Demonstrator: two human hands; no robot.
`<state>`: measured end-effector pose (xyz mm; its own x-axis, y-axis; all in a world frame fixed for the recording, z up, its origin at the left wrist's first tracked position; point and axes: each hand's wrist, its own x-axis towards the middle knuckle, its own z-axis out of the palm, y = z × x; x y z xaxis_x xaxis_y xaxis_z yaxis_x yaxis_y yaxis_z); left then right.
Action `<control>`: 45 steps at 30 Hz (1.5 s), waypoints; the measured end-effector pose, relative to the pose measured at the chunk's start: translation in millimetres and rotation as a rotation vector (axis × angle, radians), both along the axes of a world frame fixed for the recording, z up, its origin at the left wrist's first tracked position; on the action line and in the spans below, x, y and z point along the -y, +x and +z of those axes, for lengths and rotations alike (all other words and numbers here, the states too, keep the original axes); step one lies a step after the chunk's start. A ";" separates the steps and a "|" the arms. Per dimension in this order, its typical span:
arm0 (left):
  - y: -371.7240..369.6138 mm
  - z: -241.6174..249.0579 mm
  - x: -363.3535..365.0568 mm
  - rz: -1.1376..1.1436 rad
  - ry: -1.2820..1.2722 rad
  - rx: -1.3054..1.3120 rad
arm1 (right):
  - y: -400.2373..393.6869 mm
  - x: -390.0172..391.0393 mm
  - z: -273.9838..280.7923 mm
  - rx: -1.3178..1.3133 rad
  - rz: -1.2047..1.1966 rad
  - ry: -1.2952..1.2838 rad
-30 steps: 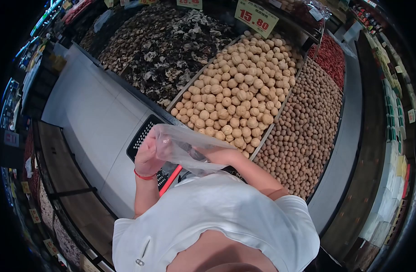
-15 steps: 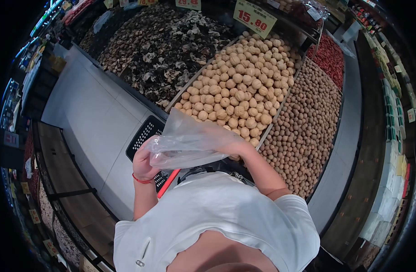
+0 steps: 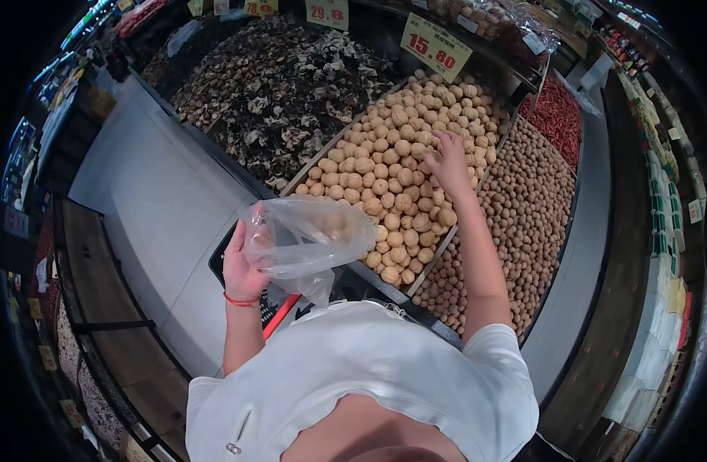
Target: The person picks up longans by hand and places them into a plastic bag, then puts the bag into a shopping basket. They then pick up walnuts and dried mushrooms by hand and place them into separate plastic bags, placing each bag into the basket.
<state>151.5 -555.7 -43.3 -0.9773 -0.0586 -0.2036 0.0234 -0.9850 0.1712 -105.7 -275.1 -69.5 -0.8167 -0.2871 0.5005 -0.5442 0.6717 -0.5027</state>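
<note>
1. Clear plastic bag (image 3: pixel 315 239): it hangs from the left hand (image 3: pixel 244 266), at the near left edge of the walnut pile (image 3: pixel 380 185). The film looks puffed out (tan shapes show through it, though I cannot tell whether anything is inside).

2. What has just changed: a moment ago both hands were at the bag. Now the right hand (image 3: pixel 450 165) has left it and is over the walnut pile, towards its right side, so the left hand alone supports the bag.

3. Left grip: narrow, with the bag's film held between thumb and fingers (the film partly veils the fingertips). A red cord (image 3: pixel 242 301) circles that wrist.

4. Right grip: fairly wide, thumb and fingers apart, reaching down at the nuts. No walnut shows clearly in it, and I cannot tell whether the fingertips touch one.

5. Around the walnut pile: dark dried pieces (image 3: pixel 292 100) lie to its left, smaller brown round goods (image 3: pixel 527 208) to its right, and a price sign (image 3: pixel 436 48) stands at its far end. A red handle (image 3: pixel 281 316) shows below and left of it, under the bag.
</note>
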 end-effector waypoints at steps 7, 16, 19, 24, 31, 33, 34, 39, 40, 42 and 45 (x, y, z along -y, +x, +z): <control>-10.3 8.2 -6.1 -0.047 0.124 -0.042 | -17.2 9.5 -36.1 -0.048 0.036 0.335; -36.8 13.7 -15.0 -0.100 -0.038 -0.015 | -21.0 8.3 -44.6 0.027 0.094 0.098; -45.2 11.0 -21.2 -0.182 -0.043 -0.093 | -21.7 6.7 -44.8 -0.014 0.091 0.105; -47.5 3.4 -24.6 -0.221 0.032 -0.052 | -24.9 8.9 -40.2 0.080 0.131 0.234; -39.7 -3.9 -22.8 -0.206 0.052 -0.020 | 45.8 20.6 19.5 0.970 0.486 -0.942; -40.1 -6.6 -25.9 -0.200 0.049 -0.016 | 87.4 29.9 31.7 1.310 0.758 -0.904; -41.9 -5.6 -31.2 -0.240 0.044 -0.080 | 100.9 37.0 30.1 1.399 0.856 -0.741; -46.1 -1.5 -59.2 -0.409 0.055 -0.131 | 124.6 81.2 -13.3 1.885 0.600 -1.102; -45.7 -1.0 -62.7 -0.425 0.082 -0.070 | 124.6 84.2 -20.8 1.898 0.593 -1.177; -44.2 15.2 -69.4 -0.453 0.121 -0.013 | 127.1 83.4 -24.8 1.779 0.589 -1.055; -44.0 8.8 -56.2 -0.357 0.070 -0.161 | 117.8 72.7 -27.9 1.390 0.723 -0.617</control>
